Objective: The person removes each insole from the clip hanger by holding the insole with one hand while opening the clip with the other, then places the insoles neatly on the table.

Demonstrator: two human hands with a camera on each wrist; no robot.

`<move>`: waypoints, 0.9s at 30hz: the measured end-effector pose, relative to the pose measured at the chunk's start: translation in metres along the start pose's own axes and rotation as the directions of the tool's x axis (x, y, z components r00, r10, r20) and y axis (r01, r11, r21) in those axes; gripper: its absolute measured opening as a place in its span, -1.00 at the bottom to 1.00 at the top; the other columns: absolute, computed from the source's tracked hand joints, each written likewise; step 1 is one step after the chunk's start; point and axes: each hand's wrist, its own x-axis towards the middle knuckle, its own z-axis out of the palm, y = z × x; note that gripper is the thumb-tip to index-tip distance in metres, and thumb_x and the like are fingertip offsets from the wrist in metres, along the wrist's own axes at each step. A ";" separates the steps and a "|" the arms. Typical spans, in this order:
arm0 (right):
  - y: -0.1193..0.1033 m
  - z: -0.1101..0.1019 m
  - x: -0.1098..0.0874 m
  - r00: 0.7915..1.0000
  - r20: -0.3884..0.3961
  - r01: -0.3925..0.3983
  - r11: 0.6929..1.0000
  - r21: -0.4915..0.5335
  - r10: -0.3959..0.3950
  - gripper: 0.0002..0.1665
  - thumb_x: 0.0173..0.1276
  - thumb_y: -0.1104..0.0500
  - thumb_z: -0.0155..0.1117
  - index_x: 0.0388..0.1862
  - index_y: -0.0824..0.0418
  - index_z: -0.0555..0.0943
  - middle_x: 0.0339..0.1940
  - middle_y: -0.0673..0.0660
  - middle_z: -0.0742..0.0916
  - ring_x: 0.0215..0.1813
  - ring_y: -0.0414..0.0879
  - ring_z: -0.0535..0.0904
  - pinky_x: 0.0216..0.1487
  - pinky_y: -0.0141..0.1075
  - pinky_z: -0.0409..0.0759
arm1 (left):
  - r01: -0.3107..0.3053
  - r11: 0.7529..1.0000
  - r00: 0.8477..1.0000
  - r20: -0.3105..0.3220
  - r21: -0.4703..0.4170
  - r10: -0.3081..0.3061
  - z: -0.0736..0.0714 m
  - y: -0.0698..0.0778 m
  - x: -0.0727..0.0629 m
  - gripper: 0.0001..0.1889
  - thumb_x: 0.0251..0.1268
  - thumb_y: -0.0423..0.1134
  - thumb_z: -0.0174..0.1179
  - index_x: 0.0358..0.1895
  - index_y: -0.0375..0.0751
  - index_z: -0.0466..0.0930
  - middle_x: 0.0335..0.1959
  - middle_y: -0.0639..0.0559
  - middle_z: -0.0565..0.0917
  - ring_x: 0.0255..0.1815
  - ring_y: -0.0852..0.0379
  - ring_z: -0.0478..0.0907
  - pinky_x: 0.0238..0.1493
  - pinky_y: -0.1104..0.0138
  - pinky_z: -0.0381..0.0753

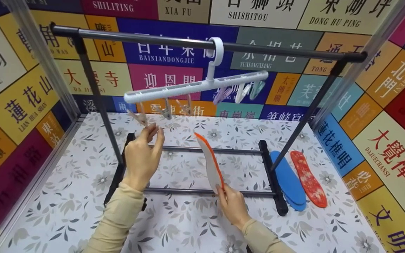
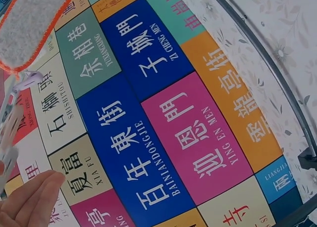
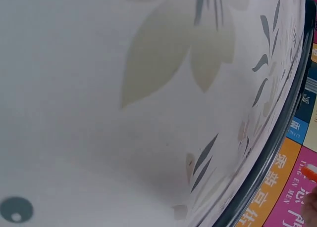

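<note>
A white hanger hangs by its hook from the rack's top bar, its left end lower in the head view. Several small clips dangle beneath it: beige and grey toward the left, and a purple clip, a white clip and a green clip toward the right. My left hand is raised under the left end, fingertips right at a beige clip, thumb and forefinger apart. With my right hand I grip the lower end of an orange-edged insole, pale face leftward, tip up.
The black rack stands on a flower-patterned surface, its bars crossing low between its feet. Right of it lie a blue insole and a red mottled insole. Walls of coloured sign panels enclose the back and sides.
</note>
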 end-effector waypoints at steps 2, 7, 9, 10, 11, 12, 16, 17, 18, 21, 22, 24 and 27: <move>0.001 -0.001 -0.001 1.000 -0.010 -0.002 1.000 -0.007 0.002 -0.84 0.40 0.26 0.26 -0.43 0.20 0.62 -0.63 -0.06 0.66 -0.60 -0.31 0.42 -0.57 -0.45 0.42 | 0.004 1.000 1.000 0.012 0.000 -0.004 0.001 0.000 -0.003 -0.68 0.37 -0.11 0.22 -0.04 -0.29 0.71 -0.20 -0.08 0.79 -0.29 -0.11 0.77 -0.32 0.03 0.65; 0.003 -0.004 -0.003 0.999 -0.042 -0.003 1.000 -0.015 0.002 -0.85 0.38 0.26 0.28 -0.43 0.18 0.63 -0.56 0.01 0.74 -0.54 -0.20 0.61 -0.50 -0.35 0.56 | 0.011 1.000 0.999 0.051 0.014 -0.012 0.004 -0.001 -0.017 -0.69 0.39 -0.11 0.20 -0.05 -0.29 0.71 -0.21 -0.09 0.80 -0.39 -0.14 0.75 -0.40 0.06 0.64; 0.005 -0.005 -0.004 0.998 -0.063 0.007 1.000 -0.010 -0.007 -0.86 0.36 0.27 0.30 -0.43 0.19 0.63 -0.52 0.05 0.77 -0.47 -0.13 0.70 -0.45 -0.30 0.61 | 0.018 1.000 0.998 0.067 0.012 -0.019 0.005 -0.002 -0.023 -0.69 0.39 -0.12 0.19 -0.07 -0.30 0.71 -0.24 -0.10 0.80 -0.39 -0.12 0.76 -0.39 0.06 0.64; 0.007 -0.006 -0.005 0.997 -0.076 0.016 1.000 -0.009 -0.017 -0.87 0.35 0.28 0.31 -0.43 0.18 0.63 -0.51 0.05 0.78 -0.44 -0.10 0.73 -0.43 -0.29 0.63 | 0.024 1.000 0.997 0.075 0.014 -0.025 0.006 -0.002 -0.027 -0.70 0.38 -0.12 0.19 -0.07 -0.30 0.72 -0.25 -0.10 0.80 -0.37 -0.12 0.76 -0.39 0.05 0.64; 0.008 -0.007 -0.006 0.996 -0.089 0.030 1.000 -0.007 -0.030 -0.86 0.33 0.30 0.32 -0.45 0.18 0.62 -0.51 0.06 0.78 -0.41 -0.08 0.75 -0.42 -0.29 0.64 | 0.032 0.999 0.996 0.086 0.013 -0.033 0.006 -0.003 -0.030 -0.70 0.39 -0.13 0.19 -0.07 -0.29 0.72 -0.25 -0.11 0.80 -0.36 -0.11 0.76 -0.38 0.06 0.65; 0.009 -0.008 -0.006 0.994 -0.099 0.045 0.999 -0.004 -0.045 -0.86 0.31 0.32 0.33 -0.46 0.19 0.61 -0.52 0.07 0.78 -0.41 -0.08 0.75 -0.42 -0.28 0.64 | 0.041 0.999 0.995 0.095 0.012 -0.042 0.007 -0.003 -0.034 -0.70 0.39 -0.12 0.18 -0.08 -0.29 0.72 -0.25 -0.11 0.80 -0.37 -0.10 0.76 -0.38 0.06 0.66; 0.015 -0.012 -0.009 0.986 -0.132 0.107 0.994 0.005 -0.105 -0.82 0.26 0.39 0.34 -0.47 0.19 0.59 -0.64 -0.01 0.68 -0.57 -0.23 0.61 -0.56 -0.41 0.53 | 0.078 0.997 0.989 0.127 0.023 -0.080 0.009 -0.004 -0.046 -0.72 0.39 -0.13 0.19 -0.07 -0.26 0.73 -0.21 -0.11 0.80 -0.36 -0.09 0.76 -0.36 0.08 0.67; 0.016 -0.014 -0.009 0.984 -0.138 0.113 0.994 0.008 -0.111 -0.83 0.25 0.41 0.34 -0.45 0.19 0.60 -0.68 -0.04 0.64 -0.61 -0.28 0.54 -0.60 -0.45 0.48 | 0.086 0.996 0.987 0.134 0.027 -0.089 0.010 -0.004 -0.049 -0.72 0.39 -0.12 0.20 -0.07 -0.25 0.73 -0.20 -0.11 0.79 -0.35 -0.09 0.76 -0.36 0.08 0.67; 0.016 -0.015 -0.010 0.983 -0.143 0.116 0.993 0.011 -0.113 -0.84 0.25 0.42 0.33 -0.43 0.19 0.61 -0.70 -0.06 0.59 -0.64 -0.32 0.46 -0.63 -0.48 0.42 | 0.091 0.995 0.986 0.139 0.030 -0.094 0.011 -0.004 -0.052 -0.73 0.39 -0.12 0.20 -0.08 -0.24 0.73 -0.19 -0.10 0.79 -0.34 -0.09 0.77 -0.34 0.07 0.67; 0.018 -0.019 -0.011 0.984 -0.144 0.109 0.994 0.032 -0.103 -0.87 0.27 0.43 0.31 -0.36 0.22 0.65 -0.73 -0.10 0.49 -0.67 -0.40 0.34 -0.67 -0.55 0.31 | 0.103 0.994 0.983 0.152 0.031 -0.106 0.013 -0.003 -0.060 -0.73 0.38 -0.13 0.20 -0.08 -0.24 0.73 -0.19 -0.11 0.79 -0.31 -0.10 0.77 -0.31 0.06 0.68; 0.019 -0.021 -0.011 0.985 -0.143 0.104 0.994 0.036 -0.098 -0.87 0.28 0.43 0.30 -0.34 0.22 0.66 -0.73 -0.11 0.49 -0.67 -0.41 0.33 -0.67 -0.55 0.31 | 0.105 0.994 0.982 0.155 0.028 -0.108 0.013 -0.003 -0.063 -0.72 0.38 -0.12 0.20 -0.08 -0.25 0.73 -0.19 -0.12 0.79 -0.30 -0.11 0.77 -0.30 0.05 0.69; 0.020 -0.023 -0.012 0.987 -0.137 0.098 0.994 0.052 -0.090 -0.87 0.30 0.43 0.28 -0.31 0.23 0.66 -0.72 -0.11 0.49 -0.66 -0.42 0.33 -0.67 -0.56 0.32 | 0.110 0.994 0.981 0.160 0.022 -0.112 0.014 -0.002 -0.069 -0.71 0.39 -0.12 0.19 -0.07 -0.26 0.73 -0.19 -0.13 0.79 -0.29 -0.12 0.77 -0.30 0.04 0.69; 0.022 -0.027 -0.015 0.986 -0.144 0.099 0.993 0.066 -0.089 -0.84 0.29 0.46 0.28 -0.29 0.23 0.67 -0.71 -0.12 0.50 -0.66 -0.41 0.31 -0.67 -0.57 0.31 | 0.122 0.992 0.978 0.169 0.022 -0.124 0.014 0.000 -0.075 -0.70 0.40 -0.10 0.18 -0.06 -0.26 0.72 -0.20 -0.13 0.79 -0.31 -0.13 0.77 -0.33 0.03 0.69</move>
